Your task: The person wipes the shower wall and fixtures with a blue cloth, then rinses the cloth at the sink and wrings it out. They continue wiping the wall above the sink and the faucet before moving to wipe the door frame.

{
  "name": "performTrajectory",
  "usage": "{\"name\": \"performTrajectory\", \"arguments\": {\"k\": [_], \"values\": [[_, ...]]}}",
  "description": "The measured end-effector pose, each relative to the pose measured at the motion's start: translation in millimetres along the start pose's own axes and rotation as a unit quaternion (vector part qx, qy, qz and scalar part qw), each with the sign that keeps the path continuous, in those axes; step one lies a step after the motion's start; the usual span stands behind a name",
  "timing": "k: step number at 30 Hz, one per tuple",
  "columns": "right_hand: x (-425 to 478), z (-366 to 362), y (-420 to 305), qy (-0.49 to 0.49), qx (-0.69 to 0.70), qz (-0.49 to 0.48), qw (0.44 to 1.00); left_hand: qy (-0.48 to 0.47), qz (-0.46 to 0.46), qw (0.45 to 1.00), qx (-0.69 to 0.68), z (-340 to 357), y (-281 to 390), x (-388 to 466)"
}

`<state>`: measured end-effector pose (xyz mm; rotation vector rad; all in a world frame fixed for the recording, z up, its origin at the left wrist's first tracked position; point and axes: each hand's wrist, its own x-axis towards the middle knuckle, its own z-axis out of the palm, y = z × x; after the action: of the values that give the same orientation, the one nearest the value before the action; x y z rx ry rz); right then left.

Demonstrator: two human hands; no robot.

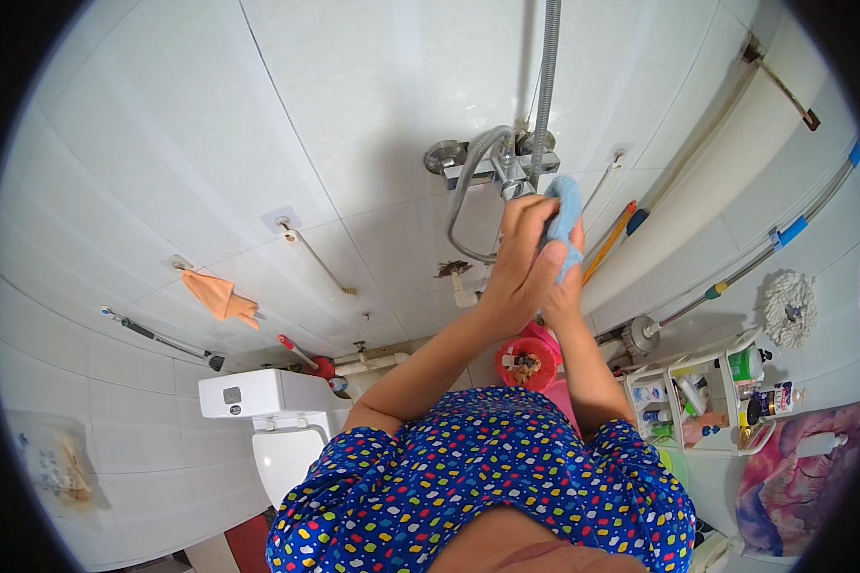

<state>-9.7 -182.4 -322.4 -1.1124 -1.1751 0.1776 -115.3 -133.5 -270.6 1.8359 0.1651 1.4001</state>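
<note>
A light blue cloth (564,215) is bunched between my two hands in front of the chrome shower mixer tap (473,174). My left hand (526,261) closes over the cloth from the left side of the picture, its fingers bent at the cloth's edge. On the other side, my right hand (569,286) presses against the cloth; most of its fingers are hidden behind the cloth and the other hand. A grey flexible shower hose (460,215) loops from the tap just beside my hands.
A white toilet (272,394) stands at lower left. An orange cloth (218,295) hangs on the wall. Below my hands is a pink bin (501,362). A white shelf rack (677,415) with bottles, a long-handled mop (741,268) and a thick white pipe (709,183) are at right.
</note>
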Motion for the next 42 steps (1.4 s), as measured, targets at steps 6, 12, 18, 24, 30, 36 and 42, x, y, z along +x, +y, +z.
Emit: {"name": "performTrajectory", "arguments": {"k": [6, 12, 18, 24, 30, 36, 42], "values": [[39.7, -46.7, 25.5, 0.143, 0.019, 0.115, 0.983, 0.085, 0.117, 0.915, 0.377, -24.5, -10.6, 29.4], [105.6, -45.1, 59.5, 0.009, -0.309, -0.055, 0.949, 0.127, -0.005, 0.953, 0.277, -51.5, -70.0, 63.8], [116.9, -17.9, 61.0, 0.016, -0.383, 0.023, 0.924, 0.103, -0.015, 0.966, 0.236, -53.4, -107.2, 49.5], [105.4, -81.1, 138.4, 0.197, -0.316, 0.020, 0.928, 0.082, 0.014, 0.964, 0.253, -51.8, -104.7, 51.4], [85.0, -36.0, 82.9, 0.026, -0.317, -0.074, 0.945, 0.112, 0.033, 0.954, 0.274, -53.8, -115.5, 47.9], [73.6, -47.3, 158.7, 0.196, 0.038, 0.178, 0.964, 0.109, 0.034, 0.955, 0.275, -50.4, -111.8, 51.9], [97.2, -20.7, 106.7, 0.146, 0.190, 0.319, 0.917, 0.115, 0.039, 0.941, 0.316, -47.2, -111.8, 52.3]]}}
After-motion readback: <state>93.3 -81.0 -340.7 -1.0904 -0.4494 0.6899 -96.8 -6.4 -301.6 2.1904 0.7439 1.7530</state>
